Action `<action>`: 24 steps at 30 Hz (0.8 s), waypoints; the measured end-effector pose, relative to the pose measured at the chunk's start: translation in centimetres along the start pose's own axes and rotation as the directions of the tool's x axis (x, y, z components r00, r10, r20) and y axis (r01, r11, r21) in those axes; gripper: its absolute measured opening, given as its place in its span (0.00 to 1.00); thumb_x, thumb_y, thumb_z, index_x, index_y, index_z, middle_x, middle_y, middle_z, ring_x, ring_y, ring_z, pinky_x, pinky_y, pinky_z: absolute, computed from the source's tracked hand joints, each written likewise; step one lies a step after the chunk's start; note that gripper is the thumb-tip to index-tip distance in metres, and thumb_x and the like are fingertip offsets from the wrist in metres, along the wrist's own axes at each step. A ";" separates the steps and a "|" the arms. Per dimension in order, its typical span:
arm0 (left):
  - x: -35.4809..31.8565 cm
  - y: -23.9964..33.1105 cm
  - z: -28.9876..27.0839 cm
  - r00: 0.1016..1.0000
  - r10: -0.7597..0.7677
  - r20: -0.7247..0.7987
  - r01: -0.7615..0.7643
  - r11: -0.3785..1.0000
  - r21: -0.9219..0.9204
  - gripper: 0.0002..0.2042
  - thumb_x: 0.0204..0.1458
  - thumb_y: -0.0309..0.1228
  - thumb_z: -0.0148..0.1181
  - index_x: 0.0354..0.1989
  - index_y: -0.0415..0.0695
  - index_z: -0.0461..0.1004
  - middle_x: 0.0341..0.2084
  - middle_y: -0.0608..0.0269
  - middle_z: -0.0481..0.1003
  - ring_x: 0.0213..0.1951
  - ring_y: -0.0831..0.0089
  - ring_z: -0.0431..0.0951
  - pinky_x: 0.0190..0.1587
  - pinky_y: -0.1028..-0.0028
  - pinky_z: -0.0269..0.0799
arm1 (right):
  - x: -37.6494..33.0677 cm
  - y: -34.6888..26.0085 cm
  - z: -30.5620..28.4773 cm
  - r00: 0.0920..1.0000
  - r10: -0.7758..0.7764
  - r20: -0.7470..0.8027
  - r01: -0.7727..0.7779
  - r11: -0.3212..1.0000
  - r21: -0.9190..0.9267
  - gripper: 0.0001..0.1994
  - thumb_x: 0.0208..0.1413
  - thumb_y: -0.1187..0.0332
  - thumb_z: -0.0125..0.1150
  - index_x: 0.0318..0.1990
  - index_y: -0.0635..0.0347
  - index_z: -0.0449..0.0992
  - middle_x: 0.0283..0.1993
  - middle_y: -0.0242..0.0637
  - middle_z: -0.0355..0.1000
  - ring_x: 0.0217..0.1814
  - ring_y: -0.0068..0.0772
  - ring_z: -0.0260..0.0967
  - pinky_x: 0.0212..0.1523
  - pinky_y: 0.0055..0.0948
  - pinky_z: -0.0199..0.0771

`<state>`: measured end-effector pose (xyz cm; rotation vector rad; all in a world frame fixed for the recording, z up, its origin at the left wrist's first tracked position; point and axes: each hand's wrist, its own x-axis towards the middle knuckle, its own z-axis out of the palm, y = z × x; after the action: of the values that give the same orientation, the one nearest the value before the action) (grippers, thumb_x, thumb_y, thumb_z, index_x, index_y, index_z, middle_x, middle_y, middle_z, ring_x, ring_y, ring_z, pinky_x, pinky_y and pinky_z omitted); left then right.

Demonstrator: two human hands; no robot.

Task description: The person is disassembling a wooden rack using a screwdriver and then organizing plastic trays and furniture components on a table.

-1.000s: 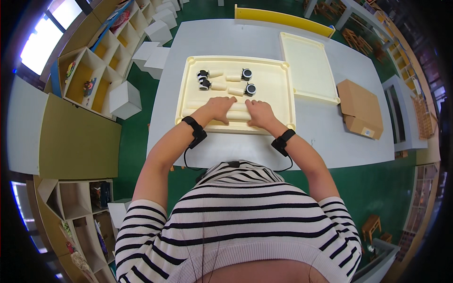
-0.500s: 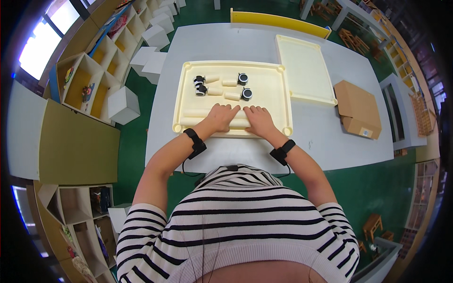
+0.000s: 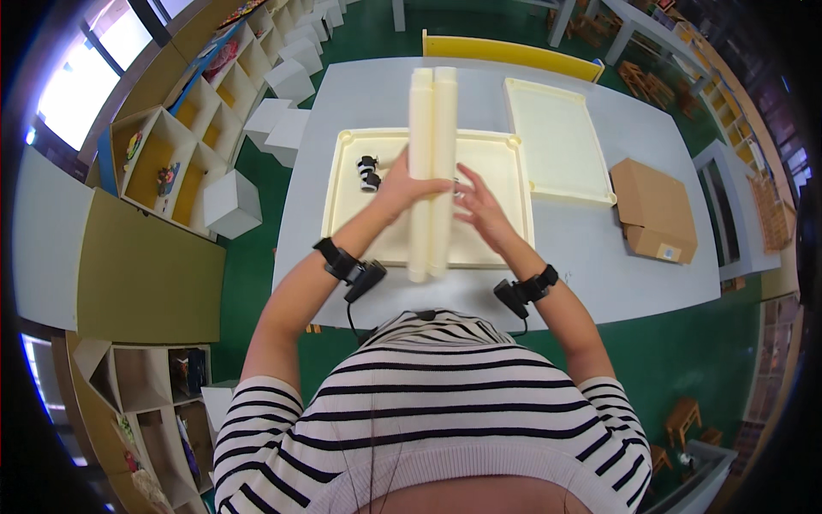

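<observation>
My left hand (image 3: 399, 188) grips a bundle of cream plastic tubes (image 3: 433, 128), its thumb laid across them. They point away from me, raised above a cream tray (image 3: 488, 240) with round corner sockets. To the right of the tubes my right hand (image 3: 481, 208) is open, fingers spread, close beside the bundle. In the tray's left part lie black and white caster wheels (image 3: 369, 171); their stems and the other casters are hidden behind the tubes and hand.
A second cream tray (image 3: 556, 137) lies at the back right of the grey table (image 3: 591, 265). Right of it rests a brown cardboard box (image 3: 655, 210). A yellow board (image 3: 514, 56) stands along the far edge. White cubes (image 3: 232, 204) and shelves (image 3: 158, 154) are on the left.
The tubes were lying crosswise in the tray under both hands. Now they are lifted and turned lengthwise in my left hand, and my right hand has come off them.
</observation>
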<state>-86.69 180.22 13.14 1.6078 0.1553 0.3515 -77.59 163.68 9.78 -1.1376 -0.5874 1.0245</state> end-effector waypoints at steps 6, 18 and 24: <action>-0.6 -1.3 4.5 0.973 -0.133 -0.191 0.127 0.991 -0.042 0.32 0.47 0.40 0.59 0.53 0.32 0.52 0.45 0.49 0.66 0.47 0.64 0.69 0.48 0.70 0.65 | -0.2 1.6 1.7 0.998 0.042 0.037 -0.049 0.972 0.230 0.35 0.50 0.68 0.58 0.62 0.57 0.45 0.55 0.41 0.58 0.56 0.36 0.59 0.55 0.36 0.63; -3.4 -1.9 7.2 0.990 0.124 -0.066 -0.039 0.696 0.717 0.34 0.55 0.46 0.41 0.64 0.42 0.36 0.60 0.40 0.44 0.61 0.46 0.47 0.55 0.38 0.38 | -2.4 5.7 -1.4 0.990 0.118 0.071 -0.137 0.803 0.580 0.30 0.46 0.72 0.58 0.58 0.64 0.54 0.54 0.45 0.61 0.56 0.42 0.61 0.56 0.42 0.64; -1.1 -2.0 4.2 0.958 0.143 0.250 -0.262 0.795 0.547 0.30 0.55 0.43 0.45 0.63 0.42 0.45 0.61 0.44 0.45 0.61 0.48 0.47 0.61 0.58 0.44 | -3.3 5.7 -2.7 0.990 0.133 -0.036 -0.075 0.735 0.673 0.32 0.42 0.70 0.60 0.57 0.66 0.55 0.52 0.49 0.62 0.54 0.47 0.63 0.53 0.44 0.66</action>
<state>-86.16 176.02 10.86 2.2661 -0.0789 0.3237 -78.85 159.91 3.88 -0.5571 -0.0504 1.1502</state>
